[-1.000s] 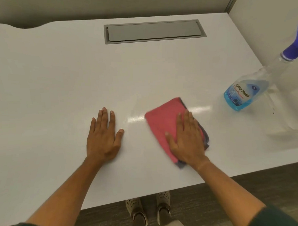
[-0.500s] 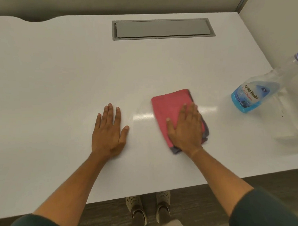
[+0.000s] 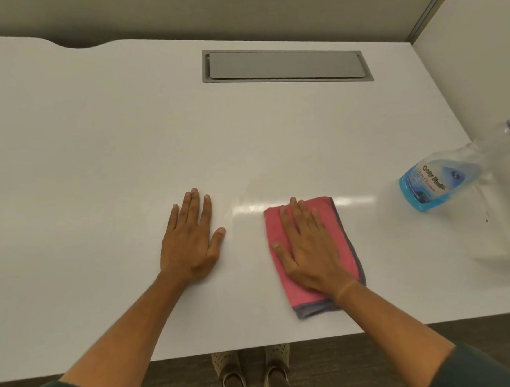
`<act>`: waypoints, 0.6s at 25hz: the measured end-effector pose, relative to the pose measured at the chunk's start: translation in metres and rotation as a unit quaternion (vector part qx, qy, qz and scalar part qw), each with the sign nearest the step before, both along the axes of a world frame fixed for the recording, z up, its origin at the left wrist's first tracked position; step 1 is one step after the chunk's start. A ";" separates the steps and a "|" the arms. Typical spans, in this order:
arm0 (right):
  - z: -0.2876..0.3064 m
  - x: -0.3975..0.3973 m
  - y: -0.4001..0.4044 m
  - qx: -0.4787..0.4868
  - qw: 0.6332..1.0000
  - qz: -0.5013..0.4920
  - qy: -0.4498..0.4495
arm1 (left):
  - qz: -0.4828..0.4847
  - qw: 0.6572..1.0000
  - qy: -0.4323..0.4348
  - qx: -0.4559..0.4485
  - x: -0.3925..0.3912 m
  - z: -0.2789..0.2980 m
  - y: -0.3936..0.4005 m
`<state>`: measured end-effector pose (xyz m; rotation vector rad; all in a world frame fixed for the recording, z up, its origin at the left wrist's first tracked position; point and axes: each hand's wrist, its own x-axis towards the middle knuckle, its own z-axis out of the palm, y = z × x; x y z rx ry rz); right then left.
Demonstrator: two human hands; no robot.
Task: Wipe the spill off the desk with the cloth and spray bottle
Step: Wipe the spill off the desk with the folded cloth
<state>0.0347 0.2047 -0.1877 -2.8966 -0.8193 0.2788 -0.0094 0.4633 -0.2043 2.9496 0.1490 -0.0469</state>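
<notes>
The right hand (image 3: 307, 249) lies flat and spread on the folded pink cloth (image 3: 331, 219), palm down. This is not a closing grip but an open one, fingers straight, pressing the cloth against the counter (image 3: 101, 170). Held that way the whole palm bears on the fabric, which probably suits dragging it across a wet patch better than a pinch would. The cloth's grey-edged near corner pokes out past the wrist, towards the counter's front edge.

Left of the cloth, with bare counter between them, the left hand (image 3: 191, 243) also rests open and flat, fingers together, thumb out, holding nothing. It looks placed to steady the body while the other arm wipes.

Just beyond the cloth's far left corner the surface shows a faint sheen crossed by a bright reflected light bar; that may be the damp area of the spill, though glare makes it hard to tell wet from merely shiny.

Well to the right of the cloth stands the spray bottle (image 3: 431, 185), clear, with blue liquid low in it and its blue head cut off by the frame's edge, untouched. Far beyond the cloth, a grey cable hatch (image 3: 286, 64) is set into the counter.
</notes>
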 end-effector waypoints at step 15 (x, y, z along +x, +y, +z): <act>-0.008 0.093 0.056 -0.007 0.994 -0.099 -0.041 | 0.002 1.000 -0.003 -0.002 0.003 -0.002 0.000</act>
